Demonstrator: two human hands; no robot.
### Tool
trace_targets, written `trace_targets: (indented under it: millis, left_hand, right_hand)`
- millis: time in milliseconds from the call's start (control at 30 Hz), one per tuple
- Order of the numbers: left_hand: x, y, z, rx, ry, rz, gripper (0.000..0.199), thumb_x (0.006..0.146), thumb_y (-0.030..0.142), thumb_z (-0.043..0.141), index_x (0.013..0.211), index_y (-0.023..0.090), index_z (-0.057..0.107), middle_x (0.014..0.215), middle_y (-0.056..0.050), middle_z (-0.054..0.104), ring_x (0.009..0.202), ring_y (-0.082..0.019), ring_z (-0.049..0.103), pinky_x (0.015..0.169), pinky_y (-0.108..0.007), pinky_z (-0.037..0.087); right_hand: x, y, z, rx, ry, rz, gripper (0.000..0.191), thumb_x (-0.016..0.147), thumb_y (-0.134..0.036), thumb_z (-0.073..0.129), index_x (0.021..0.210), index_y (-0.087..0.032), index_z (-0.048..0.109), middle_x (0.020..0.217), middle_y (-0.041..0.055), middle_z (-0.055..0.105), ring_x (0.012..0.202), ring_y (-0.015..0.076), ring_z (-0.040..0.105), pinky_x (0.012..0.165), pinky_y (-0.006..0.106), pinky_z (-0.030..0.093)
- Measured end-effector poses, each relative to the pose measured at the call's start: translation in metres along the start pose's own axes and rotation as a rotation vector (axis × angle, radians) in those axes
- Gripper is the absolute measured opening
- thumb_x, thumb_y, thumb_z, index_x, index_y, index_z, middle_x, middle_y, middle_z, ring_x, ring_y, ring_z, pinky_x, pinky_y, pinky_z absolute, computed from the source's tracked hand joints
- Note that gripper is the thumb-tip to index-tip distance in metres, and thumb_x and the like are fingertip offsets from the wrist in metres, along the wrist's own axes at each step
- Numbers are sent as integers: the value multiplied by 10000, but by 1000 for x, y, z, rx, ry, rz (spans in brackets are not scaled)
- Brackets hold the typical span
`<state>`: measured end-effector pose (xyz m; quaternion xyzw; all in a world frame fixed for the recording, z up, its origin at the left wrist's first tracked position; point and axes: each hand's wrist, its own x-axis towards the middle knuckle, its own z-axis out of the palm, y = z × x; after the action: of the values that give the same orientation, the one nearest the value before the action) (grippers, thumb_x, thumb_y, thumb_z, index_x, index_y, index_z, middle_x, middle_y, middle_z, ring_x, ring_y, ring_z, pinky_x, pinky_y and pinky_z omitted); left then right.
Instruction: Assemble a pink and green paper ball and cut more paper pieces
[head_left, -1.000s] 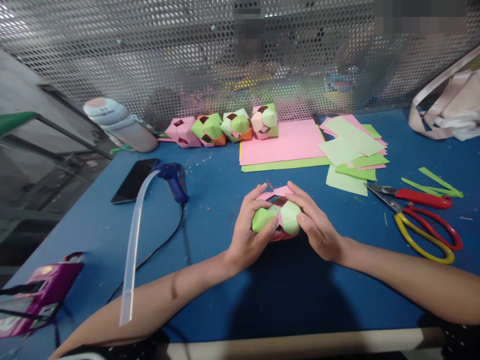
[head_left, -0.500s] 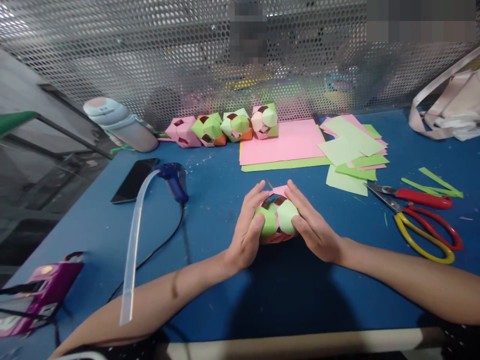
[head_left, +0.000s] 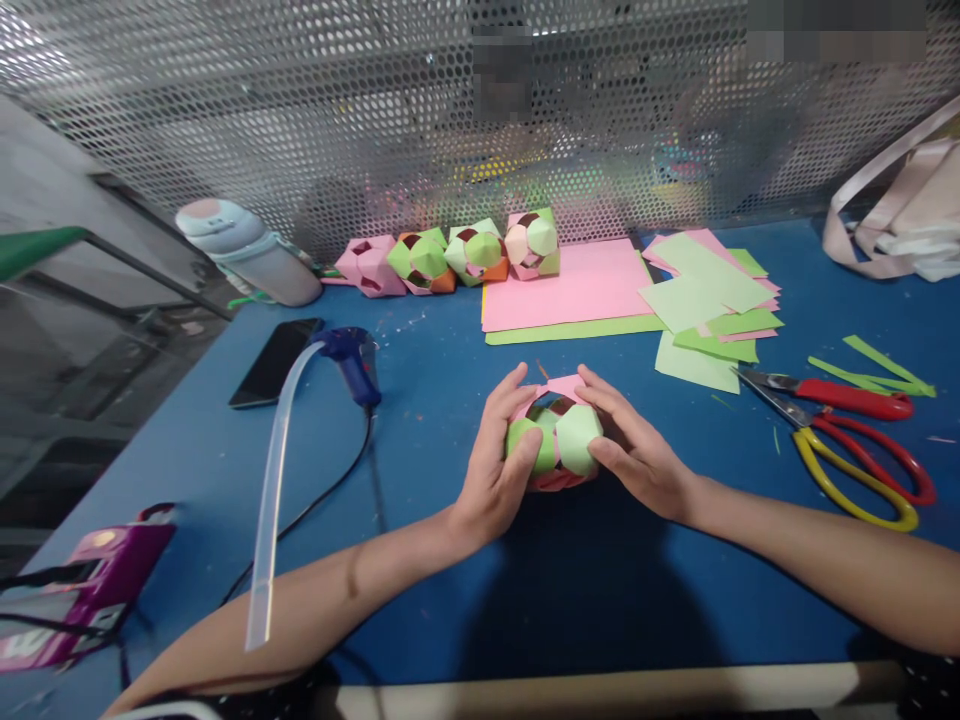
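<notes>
A folded paper ball (head_left: 556,440) in light green, bright green and pink sits between my two hands, low over the blue table. My left hand (head_left: 496,465) clasps its left side, the thumb lying across the green front face. On the other side, my right hand (head_left: 643,455) grips the ball with its thumb at the pale green face and its fingers along the upper right edge. Dark gaps show between the folded faces. Behind, several similar paper balls (head_left: 424,260) stand in a row against the perforated metal screen.
Pink sheets (head_left: 566,285) and cut paper pieces (head_left: 705,290) lie behind the hands. At right are scissors (head_left: 832,450) and green strips (head_left: 874,370). At left are a glue gun (head_left: 351,362) with a clear stick, a phone (head_left: 276,362), a bottle (head_left: 251,255) and a purple case (head_left: 112,585).
My left thumb has slid a little to the right across the green face. The ball is still between both hands, and the whole view has shifted slightly.
</notes>
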<state>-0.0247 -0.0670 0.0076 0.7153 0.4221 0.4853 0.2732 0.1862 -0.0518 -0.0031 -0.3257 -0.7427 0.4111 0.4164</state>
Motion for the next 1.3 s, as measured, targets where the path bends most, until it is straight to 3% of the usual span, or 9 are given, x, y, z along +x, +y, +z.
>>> trace_targets:
  millis: [267, 567, 767, 967, 1300]
  left_hand:
    - [0, 1, 1, -32, 38, -34, 337, 986, 314, 442, 1314, 271, 506, 1523, -83, 383, 1418, -254, 350, 1160, -497, 325]
    - [4, -4, -6, -86, -89, 74, 496, 930, 498, 495, 1378, 289, 454, 1584, -83, 270, 1464, -309, 241, 1180, -544, 250]
    - [5, -4, -11, -19, -157, 114, 426, 934, 378, 532, 1348, 287, 484, 1587, -90, 250, 1472, -308, 215, 1158, -536, 285]
    - [3, -7, -10, -23, -120, 82, 341, 955, 340, 491, 1288, 279, 529, 1561, -84, 309, 1444, -291, 283, 1158, -528, 287]
    - [2, -5, -9, -61, -90, 72, 322, 962, 331, 477, 1264, 246, 549, 1535, -93, 354, 1427, -285, 316, 1157, -507, 300]
  right_hand:
    - [0, 3, -2, -73, -61, -100, 696, 890, -370, 652, 1496, -290, 320, 1617, 106, 209, 1492, 281, 181, 1189, 539, 241]
    - [-1, 0, -1, -34, -13, -25, 635, 909, -393, 621, 1475, -303, 349, 1614, 93, 223, 1470, 289, 254, 1169, 523, 306]
    - [2, -6, -1, -173, -27, -174, 821, 816, -364, 737, 1497, -252, 292, 1580, 156, 282, 1483, 303, 208, 1165, 547, 298]
    - [1, -7, 0, -162, -6, -127, 672, 886, -324, 639, 1474, -235, 326, 1578, 170, 272, 1465, 300, 262, 1139, 534, 348]
    - [-2, -6, -4, -165, -54, -109, 524, 978, -309, 468, 1476, -237, 324, 1614, 126, 203, 1496, 259, 169, 1191, 519, 235]
